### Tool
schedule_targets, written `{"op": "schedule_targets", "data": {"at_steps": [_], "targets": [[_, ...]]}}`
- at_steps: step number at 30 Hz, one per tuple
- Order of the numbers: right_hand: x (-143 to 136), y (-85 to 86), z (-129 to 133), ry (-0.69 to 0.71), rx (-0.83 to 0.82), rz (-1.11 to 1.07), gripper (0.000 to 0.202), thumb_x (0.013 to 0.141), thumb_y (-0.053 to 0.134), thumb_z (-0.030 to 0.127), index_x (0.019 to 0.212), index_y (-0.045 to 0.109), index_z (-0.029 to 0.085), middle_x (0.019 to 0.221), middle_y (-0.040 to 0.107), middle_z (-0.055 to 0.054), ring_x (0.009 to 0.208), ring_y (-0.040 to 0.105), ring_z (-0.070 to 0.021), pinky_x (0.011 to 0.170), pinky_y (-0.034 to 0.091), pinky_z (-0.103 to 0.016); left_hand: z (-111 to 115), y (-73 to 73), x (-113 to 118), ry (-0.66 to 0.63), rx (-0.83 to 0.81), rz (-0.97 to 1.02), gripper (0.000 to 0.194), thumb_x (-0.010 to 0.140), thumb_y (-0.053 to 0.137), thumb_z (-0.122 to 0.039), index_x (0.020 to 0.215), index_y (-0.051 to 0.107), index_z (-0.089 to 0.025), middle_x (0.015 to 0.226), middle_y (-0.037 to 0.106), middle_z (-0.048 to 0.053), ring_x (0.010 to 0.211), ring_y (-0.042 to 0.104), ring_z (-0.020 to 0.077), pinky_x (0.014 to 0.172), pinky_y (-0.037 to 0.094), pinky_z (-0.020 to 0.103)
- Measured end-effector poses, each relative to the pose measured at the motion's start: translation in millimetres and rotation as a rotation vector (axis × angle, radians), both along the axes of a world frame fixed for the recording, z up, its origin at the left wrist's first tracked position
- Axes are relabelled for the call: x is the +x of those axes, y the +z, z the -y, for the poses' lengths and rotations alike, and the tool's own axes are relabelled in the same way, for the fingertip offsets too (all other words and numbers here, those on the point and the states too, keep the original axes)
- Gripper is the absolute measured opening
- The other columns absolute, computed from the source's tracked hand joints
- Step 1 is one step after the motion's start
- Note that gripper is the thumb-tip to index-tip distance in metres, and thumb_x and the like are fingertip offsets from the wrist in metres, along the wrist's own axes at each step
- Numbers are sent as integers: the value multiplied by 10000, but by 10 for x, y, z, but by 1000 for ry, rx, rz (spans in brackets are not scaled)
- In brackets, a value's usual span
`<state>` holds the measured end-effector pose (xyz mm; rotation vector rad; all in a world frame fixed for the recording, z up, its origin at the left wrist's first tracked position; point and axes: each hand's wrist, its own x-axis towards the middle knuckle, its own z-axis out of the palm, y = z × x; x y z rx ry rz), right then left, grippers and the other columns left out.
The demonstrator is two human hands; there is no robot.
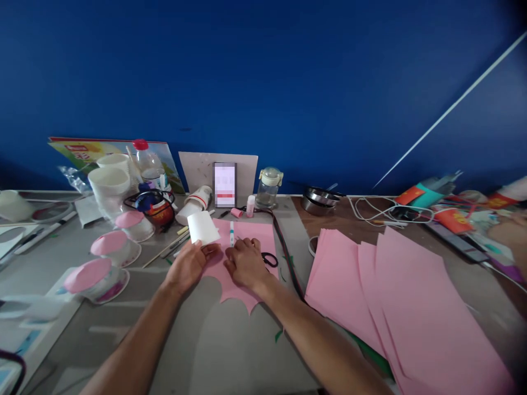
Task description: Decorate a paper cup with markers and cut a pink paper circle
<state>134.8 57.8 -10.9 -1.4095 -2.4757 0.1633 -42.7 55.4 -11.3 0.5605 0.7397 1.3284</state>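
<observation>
My left hand is closed on a piece of white paper, slightly bent, at the left edge of a pink paper sheet. Curved cuts give that sheet a scalloped near edge. My right hand rests on the sheet with its fingers curled down, and what lies under them is hidden. Beside its knuckles shows the black handle of a pair of scissors. Just beyond the fingers lies a white and blue pen-like stick.
Pink-topped paper cups stand at left, near stacked white cups and a red-capped bottle. Behind are a phone, glue stick and glass jar. Pink sheets, metal bowls and cables lie right.
</observation>
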Motion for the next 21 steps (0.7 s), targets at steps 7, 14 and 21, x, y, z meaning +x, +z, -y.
{"op": "schedule_targets", "data": {"at_steps": [7, 14, 21], "targets": [[-20, -76, -8, -115, 25, -156, 240, 879, 525, 240, 1057, 679, 192, 984, 686, -101, 971, 563, -260, 890, 292, -413, -6, 20, -5, 7, -43, -3, 408, 767, 690, -258, 1133, 632, -87, 999, 737, 150, 917, 692, 285, 873, 513, 427], [-87, -51, 76, -68, 80, -203, 251, 891, 537, 309, 1071, 668, 193, 944, 683, -97, 924, 568, -253, 871, 292, -401, 26, 55, 41, -82, -77, 80, 444, 762, 690, -264, 1170, 639, -95, 1054, 734, 151, 996, 670, 275, 937, 493, 395], [-91, -25, 96, -41, 70, -220, 241, 885, 538, 292, 1057, 670, 188, 940, 694, -97, 913, 582, -251, 859, 306, -409, 26, 18, -16, -155, -83, 107, 484, 783, 666, -359, 1193, 649, -103, 1106, 724, 147, 1073, 635, 291, 946, 479, 399]]}}
